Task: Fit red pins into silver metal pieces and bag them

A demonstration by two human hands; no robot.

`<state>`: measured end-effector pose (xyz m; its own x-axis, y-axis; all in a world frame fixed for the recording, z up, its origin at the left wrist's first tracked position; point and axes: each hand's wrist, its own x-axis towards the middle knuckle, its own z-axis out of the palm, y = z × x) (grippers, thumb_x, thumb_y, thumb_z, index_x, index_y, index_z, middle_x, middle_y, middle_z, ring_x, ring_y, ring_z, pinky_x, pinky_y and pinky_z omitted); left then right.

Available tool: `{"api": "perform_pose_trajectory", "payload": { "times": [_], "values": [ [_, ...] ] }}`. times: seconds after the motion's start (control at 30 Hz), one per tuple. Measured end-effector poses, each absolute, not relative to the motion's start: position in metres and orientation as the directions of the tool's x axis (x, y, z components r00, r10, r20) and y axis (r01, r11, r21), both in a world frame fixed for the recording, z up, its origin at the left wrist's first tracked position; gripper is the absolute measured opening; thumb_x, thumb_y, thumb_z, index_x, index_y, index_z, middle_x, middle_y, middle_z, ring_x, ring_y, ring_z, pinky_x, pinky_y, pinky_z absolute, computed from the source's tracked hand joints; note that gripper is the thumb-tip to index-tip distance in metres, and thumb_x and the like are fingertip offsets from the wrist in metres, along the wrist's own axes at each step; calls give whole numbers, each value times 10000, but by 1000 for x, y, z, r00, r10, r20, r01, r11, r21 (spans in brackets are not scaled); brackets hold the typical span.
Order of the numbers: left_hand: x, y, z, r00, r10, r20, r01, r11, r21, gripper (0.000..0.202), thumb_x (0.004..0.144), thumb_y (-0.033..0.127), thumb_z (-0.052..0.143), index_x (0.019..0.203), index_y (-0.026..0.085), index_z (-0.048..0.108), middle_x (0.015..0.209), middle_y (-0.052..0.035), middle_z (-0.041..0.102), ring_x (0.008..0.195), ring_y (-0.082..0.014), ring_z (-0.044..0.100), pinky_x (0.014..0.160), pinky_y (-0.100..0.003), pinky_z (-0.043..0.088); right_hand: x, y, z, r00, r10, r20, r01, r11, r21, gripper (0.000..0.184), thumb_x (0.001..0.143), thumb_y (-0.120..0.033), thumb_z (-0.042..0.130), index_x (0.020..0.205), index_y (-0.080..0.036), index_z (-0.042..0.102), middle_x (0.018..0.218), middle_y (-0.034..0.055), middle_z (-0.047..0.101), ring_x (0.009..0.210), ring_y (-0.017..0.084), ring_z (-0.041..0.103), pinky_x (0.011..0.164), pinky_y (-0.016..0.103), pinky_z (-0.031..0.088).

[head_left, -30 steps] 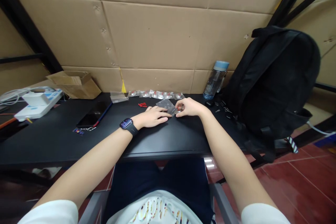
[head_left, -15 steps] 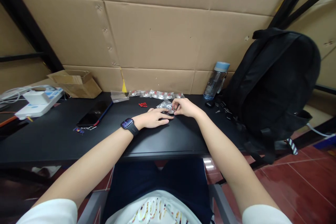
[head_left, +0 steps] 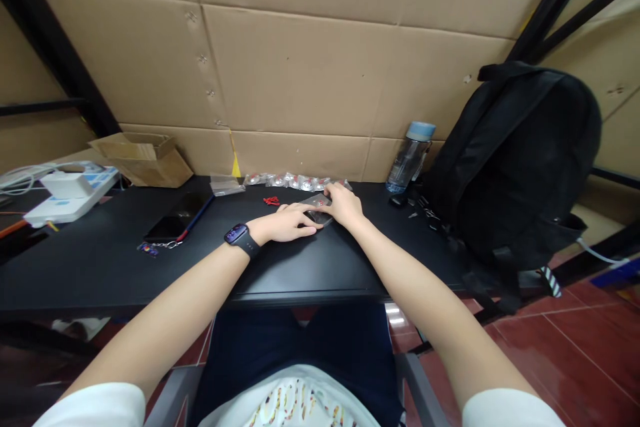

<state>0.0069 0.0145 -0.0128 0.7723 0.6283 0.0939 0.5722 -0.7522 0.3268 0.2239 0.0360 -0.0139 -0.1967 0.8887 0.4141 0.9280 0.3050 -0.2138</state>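
A small clear plastic bag lies on the black desk between my hands, with a bit of red showing near its upper part. My left hand rests flat on its left side, fingers stretched out. On the right, my right hand presses on the bag with thumb and fingers apart, the thumb reaching to the left fingertips. The fingers partly hide what is inside. Small red strips lie just beyond my left hand. Behind both hands runs a row of clear packets with red and silvery contents.
Flat clear plastic bags lie left of the packet row. Farther left are a phone, an open cardboard box and a power strip. A water bottle, keys and a black backpack stand or lie at right.
My right hand has gone from a pinch at the bag's right edge to spread fingers pressing on it. The bag now looks flatter. My left hand stays nearly in place.
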Motion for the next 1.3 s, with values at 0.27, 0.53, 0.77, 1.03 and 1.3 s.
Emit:
{"api": "perform_pose_trajectory", "payload": {
  "times": [0.27,0.53,0.77,1.03,1.3],
  "values": [
    [1,20,-11,727,672,140,613,-727,309,279,952,461,579,1113,366,786,1488,-46,534,1379,-347,432,1136,-565,327,225,44,-16,-101,921,376,958,192,-213,257,798,-438,801,894,-232,681,959,109,728,852,270,690,722,344,484],
    [0,38,-27,550,675,493,523,-738,426,439,904,112,441,1300,234,585,1238,-93,638,1137,-215,602,1023,-372,463,267,45,-3,-404,852,333,658,524,-540,155,901,-296,624,961,-188,717,799,12,714,624,127,622,658,248,461],
    [7,42,-32,519,729,445,706,-660,257,232,918,312,602,1135,264,668,1222,-71,671,1182,-285,579,992,-432,427,257,48,-9,-477,810,341,658,587,-471,254,667,-172,815,906,-174,731,862,4,686,630,107,553,641,232,435],
    [2,44,-29,416,808,417,679,-581,450,213,909,404,597,917,254,748,939,-22,766,850,-230,678,883,-355,479,256,50,-8,-411,844,344,642,536,-548,57,768,-229,730,763,-175,747,710,6,687,661,143,599,681,260,450],
    [3,45,-33,364,863,350,565,-503,654,216,868,381,602,1016,228,641,936,-31,769,774,-200,688,759,-322,494,256,55,-18,-308,917,254,465,378,-801,167,725,-305,714,769,-145,720,695,28,696,621,146,608,624,262,481]
  ]
}}
